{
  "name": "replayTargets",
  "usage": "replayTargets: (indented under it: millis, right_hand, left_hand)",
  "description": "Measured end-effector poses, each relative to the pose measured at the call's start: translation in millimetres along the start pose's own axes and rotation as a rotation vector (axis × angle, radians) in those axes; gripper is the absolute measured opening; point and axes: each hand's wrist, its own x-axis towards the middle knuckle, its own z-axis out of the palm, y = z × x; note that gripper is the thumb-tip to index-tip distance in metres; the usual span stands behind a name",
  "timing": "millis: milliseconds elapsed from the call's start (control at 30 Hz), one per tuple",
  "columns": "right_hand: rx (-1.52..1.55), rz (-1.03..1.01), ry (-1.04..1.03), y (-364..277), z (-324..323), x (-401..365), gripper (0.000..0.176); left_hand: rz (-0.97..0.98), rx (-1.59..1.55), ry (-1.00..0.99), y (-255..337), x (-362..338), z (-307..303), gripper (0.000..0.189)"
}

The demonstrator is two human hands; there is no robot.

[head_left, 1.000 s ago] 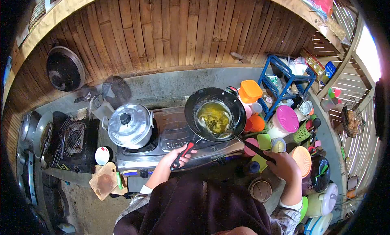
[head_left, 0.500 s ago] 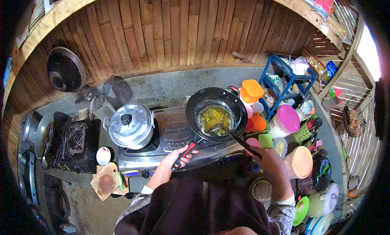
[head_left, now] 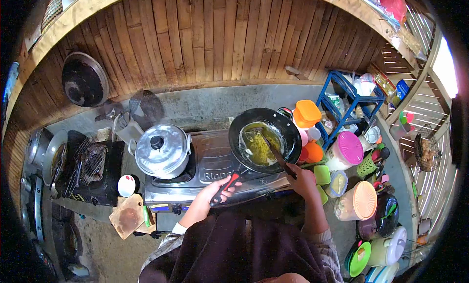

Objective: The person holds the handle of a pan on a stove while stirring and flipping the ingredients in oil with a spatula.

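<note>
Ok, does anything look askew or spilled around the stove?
I see no spill by the wok. One oddity: the board, near the left front corner of the stove, lies askew and seems to jut past the counter's front edge.

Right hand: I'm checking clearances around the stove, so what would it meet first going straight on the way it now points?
The right hand would probably meet the wok first, at its near right rim; depth is unclear, so it might pass above.
</note>
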Motion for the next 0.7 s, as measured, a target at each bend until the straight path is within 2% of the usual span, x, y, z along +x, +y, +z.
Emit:
replayTargets:
  millis: [100,233,300,400,433,500,633,700]
  right_hand:
    - [0.053,0.064,-0.005,-6.6,-2.8,-4.2,0.040]
    - [0.049,0.059,0.020,18.6,4.5,-10.4,0.039]
    - [0.024,-0.127,0.235,35.6,9.0,-16.2,0.037]
    - [0.038,-0.175,0.247,41.7,-3.3,-29.7,0.034]
    - [0.039,-0.172,0.246,36.9,-10.9,-35.3,0.034]
    - [0.010,0.075,0.080,23.7,-30.7,-48.6,0.028]
    - [0.010,0.024,0.069,20.8,-56.1,-67.3,0.028]
    - [-0.068,0.043,-0.014,15.7,-71.3,-76.7,0.029]
  left_hand:
    - [0.013,0.020,0.013,-0.4,0.2,-1.3,0.052]
    - [-0.002,-0.003,0.010,0.0,1.4,-2.2,0.052]
    - [-0.004,-0.013,0.009,0.3,0.5,0.3,0.051]
    - [0.002,-0.021,-0.001,-0.3,0.5,-0.9,0.051]
    - [0.009,-0.017,-0.013,-0.5,1.0,-2.1,0.050]
    - [0.008,-0.026,-0.027,-1.2,1.8,-3.2,0.050]
    - [0.001,-0.026,-0.043,-1.3,1.5,-2.8,0.051]
    - [-0.003,-0.016,-0.052,-0.8,1.5,-2.4,0.051]
